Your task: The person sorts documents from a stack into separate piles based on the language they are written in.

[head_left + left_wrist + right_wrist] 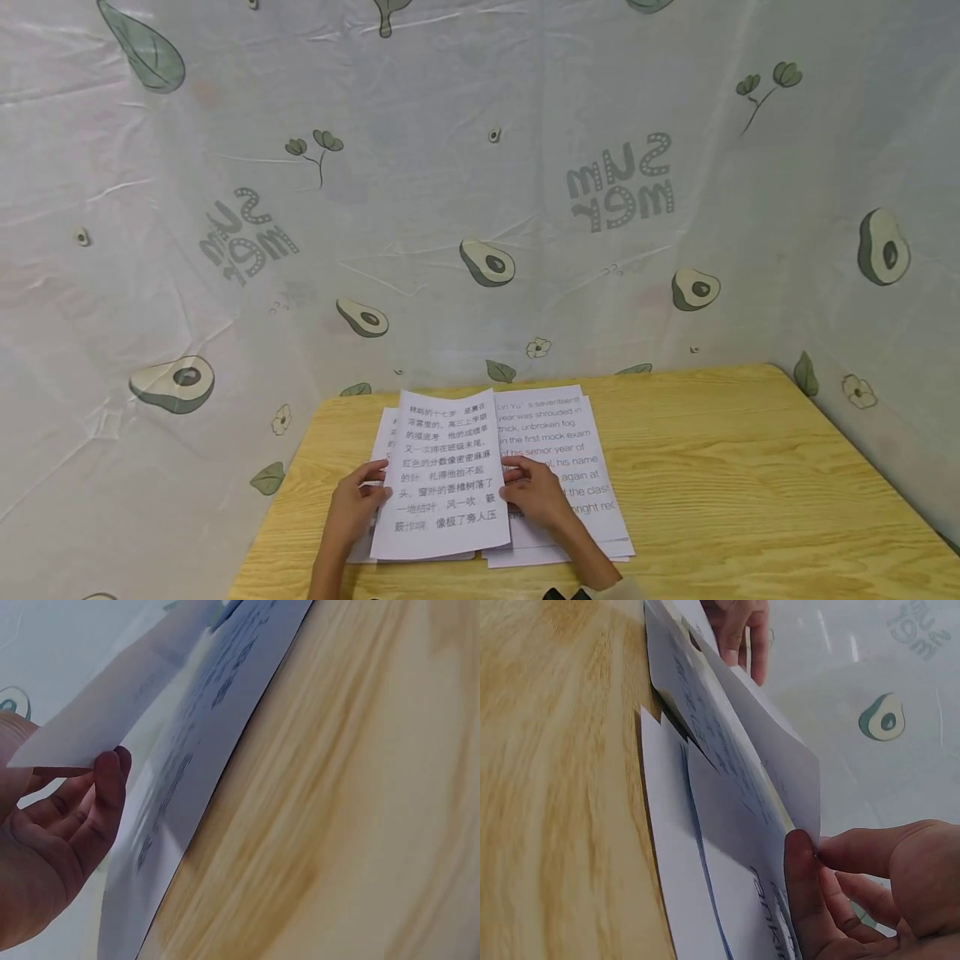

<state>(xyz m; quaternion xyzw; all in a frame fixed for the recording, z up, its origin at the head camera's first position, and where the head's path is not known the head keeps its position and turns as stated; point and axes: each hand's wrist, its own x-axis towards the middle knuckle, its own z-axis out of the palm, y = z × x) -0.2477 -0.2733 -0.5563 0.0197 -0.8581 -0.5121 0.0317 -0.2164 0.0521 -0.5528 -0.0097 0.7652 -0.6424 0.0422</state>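
Observation:
A sheet of paper [442,521] printed with large Chinese characters is held up, slightly bowed, over two sets of pages. My left hand [348,504] pinches its left edge between thumb and fingers, and in the left wrist view the fingertips [110,761] meet at the paper's edge. At the opposite edge my right hand [542,497] pinches the sheet, thumb against fingers in the right wrist view. Beneath lies a Chinese-printed page [385,427], mostly hidden. English-printed pages [551,415] lie to the right, under my right hand and partly covered by the raised sheet.
The papers rest on a yellow wood-grain table [720,483], whose surface extends to the right. Behind it and at both sides hangs a pale curtain [420,183] with avocado and leaf prints. The lower pages are slightly fanned, with edges overlapping.

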